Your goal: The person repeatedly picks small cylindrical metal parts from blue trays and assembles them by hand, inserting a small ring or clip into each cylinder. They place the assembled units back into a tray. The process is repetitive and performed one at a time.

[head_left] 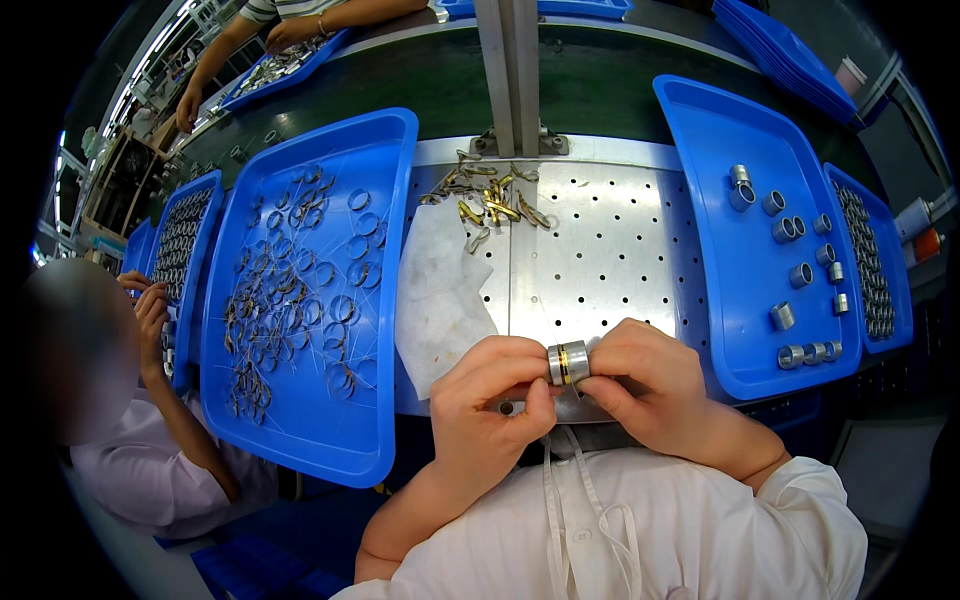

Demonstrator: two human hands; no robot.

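Between my two hands, close to my body, is a short silver metal cylinder with a gold and dark band around its middle. My left hand pinches its left end between thumb and fingers. From the other side, the thumb and fingers of my right hand close on its right end. Left of it, a white cloth or paper sheet lies on the perforated metal work surface. Past the sheet is a loose heap of gold and dark curved metal strips.
At left, a blue tray holds many thin rings with wire ends. A blue tray at right holds several silver cylinders; another tray beyond is packed with small parts. A metal post rises at the back. Co-workers sit left and far left.
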